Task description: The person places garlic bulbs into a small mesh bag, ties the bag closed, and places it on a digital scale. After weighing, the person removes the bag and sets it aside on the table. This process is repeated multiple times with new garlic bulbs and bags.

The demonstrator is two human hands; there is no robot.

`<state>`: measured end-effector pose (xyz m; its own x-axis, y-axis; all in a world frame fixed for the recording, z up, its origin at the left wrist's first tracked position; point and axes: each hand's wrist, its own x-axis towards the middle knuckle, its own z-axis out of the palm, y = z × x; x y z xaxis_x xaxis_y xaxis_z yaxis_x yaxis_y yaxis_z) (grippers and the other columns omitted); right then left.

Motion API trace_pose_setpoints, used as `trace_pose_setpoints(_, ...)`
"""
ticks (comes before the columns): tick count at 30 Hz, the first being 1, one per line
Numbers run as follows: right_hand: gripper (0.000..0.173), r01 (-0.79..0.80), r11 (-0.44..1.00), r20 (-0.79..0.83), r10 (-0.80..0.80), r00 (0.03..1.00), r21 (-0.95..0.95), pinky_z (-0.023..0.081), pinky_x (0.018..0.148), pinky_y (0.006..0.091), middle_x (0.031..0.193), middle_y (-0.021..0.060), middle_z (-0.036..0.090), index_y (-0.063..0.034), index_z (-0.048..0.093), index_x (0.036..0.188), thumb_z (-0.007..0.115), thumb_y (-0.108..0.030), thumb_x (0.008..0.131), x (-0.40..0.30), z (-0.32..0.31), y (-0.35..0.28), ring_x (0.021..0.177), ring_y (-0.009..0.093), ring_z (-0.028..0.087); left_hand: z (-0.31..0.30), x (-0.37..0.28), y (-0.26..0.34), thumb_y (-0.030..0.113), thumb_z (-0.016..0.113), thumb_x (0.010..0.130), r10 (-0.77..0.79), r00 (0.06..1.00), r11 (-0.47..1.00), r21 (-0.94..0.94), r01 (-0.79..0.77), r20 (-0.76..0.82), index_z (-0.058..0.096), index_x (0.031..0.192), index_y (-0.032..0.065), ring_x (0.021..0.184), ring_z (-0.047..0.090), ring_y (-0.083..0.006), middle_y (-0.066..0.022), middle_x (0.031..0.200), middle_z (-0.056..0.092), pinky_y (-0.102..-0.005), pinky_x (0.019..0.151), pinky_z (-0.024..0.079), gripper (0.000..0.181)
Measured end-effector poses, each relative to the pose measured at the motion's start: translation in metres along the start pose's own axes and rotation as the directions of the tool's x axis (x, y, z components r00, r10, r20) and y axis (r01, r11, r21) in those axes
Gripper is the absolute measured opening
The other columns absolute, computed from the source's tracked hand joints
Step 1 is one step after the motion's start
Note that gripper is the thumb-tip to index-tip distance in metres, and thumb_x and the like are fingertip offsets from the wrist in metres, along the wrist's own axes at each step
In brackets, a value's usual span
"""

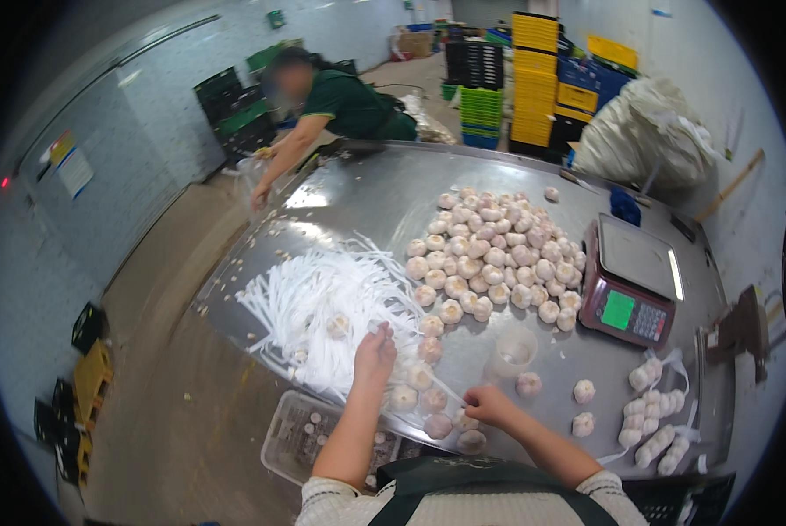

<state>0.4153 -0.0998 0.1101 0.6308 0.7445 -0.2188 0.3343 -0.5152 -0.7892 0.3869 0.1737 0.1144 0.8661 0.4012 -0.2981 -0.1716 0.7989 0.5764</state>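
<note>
A heap of white mesh-like strips (pixel 314 289) spreads over the left of the metal table (pixel 367 177). My left hand (pixel 374 358) is over its near right edge, a small whitish end pinched at its fingertips. My right hand (pixel 488 406) grips the end of a narrow white strip (pixel 447 389) that slants up-left toward the heap. Several garlic bulbs (pixel 438 426) lie between my forearms near the table edge. Beyond is a large pile of garlic bulbs (pixel 491 253). A translucent plastic cup (pixel 515 352) stands right of the strips.
A digital scale (pixel 629 283) stands right of the pile. Netted strings of garlic (pixel 652 414) lie at the right front. A plastic crate (pixel 288 434) sits below the near edge. Across the table a co-worker (pixel 353 105) leans over the far left corner. Crates (pixel 534 79) are stacked behind.
</note>
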Motion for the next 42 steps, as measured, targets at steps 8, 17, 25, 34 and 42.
trace_pose_setpoints(8,0.017,-0.057,0.976,0.036,0.050,0.998,0.211,0.049,0.061,0.0298,0.069,0.0112,0.062,-0.0033,0.063,0.082,0.063,-0.015,0.071,-0.073,-0.022,0.022,0.064,0.019,0.062,0.064,-0.053,0.011,0.018,0.047,0.091,0.278,0.953,0.960,0.010,-0.281,0.119,0.050,0.110,0.0014,0.067,0.050,-0.0112,-0.0111,0.097,0.058,-0.0230,0.060,0.042,0.025)
trace_pose_setpoints(17,0.017,0.332,0.870,-0.561,-0.489,0.668,-0.364,0.037,0.087,0.0387,0.108,0.0069,0.054,-0.0087,0.064,0.081,0.068,-0.014,0.065,-0.027,-0.126,0.004,0.106,0.028,0.045,0.159,-0.116,0.046,0.021,0.046,0.092,0.513,0.777,0.853,-0.121,-0.507,0.364,0.050,0.109,0.0026,0.074,0.059,-0.0159,-0.0097,0.091,0.060,-0.0256,0.064,0.050,0.026)
trace_pose_setpoints(25,0.039,0.422,0.864,-0.460,-0.268,0.846,0.274,0.047,0.072,0.0275,0.111,0.0102,0.053,-0.0057,0.057,0.112,0.065,-0.017,0.075,-0.045,-0.163,-0.016,0.094,0.017,0.056,0.201,-0.104,-0.064,0.016,0.053,0.088,-0.040,0.900,0.716,0.641,-0.277,0.434,0.059,0.094,-0.0030,0.077,0.064,-0.0172,-0.0119,0.089,0.064,-0.0251,0.066,0.052,0.021)
trace_pose_setpoints(34,0.015,0.284,0.953,-0.396,-0.220,0.891,0.109,0.046,0.057,0.0235,0.070,0.0037,0.062,0.0003,0.061,0.080,0.066,-0.013,0.075,-0.057,-0.177,-0.050,0.064,0.012,0.059,0.198,-0.099,-0.103,0.011,0.066,0.077,0.173,0.715,0.099,0.711,-0.697,0.677,0.059,0.083,0.0026,0.062,0.057,-0.0074,-0.0011,0.069,0.060,-0.0208,0.055,0.044,0.013)
trace_pose_setpoints(42,0.011,0.167,0.104,-0.171,0.027,0.985,0.980,0.049,0.064,0.0290,0.092,0.0095,0.060,-0.0048,0.054,0.092,0.055,-0.012,0.084,-0.052,-0.143,-0.023,0.080,0.016,0.060,0.169,-0.095,-0.107,0.007,0.056,0.084,0.029,0.910,0.784,0.555,-0.277,0.414,0.053,0.084,0.0040,0.067,0.059,-0.0119,-0.0056,0.076,0.059,-0.0228,0.057,0.047,0.005)
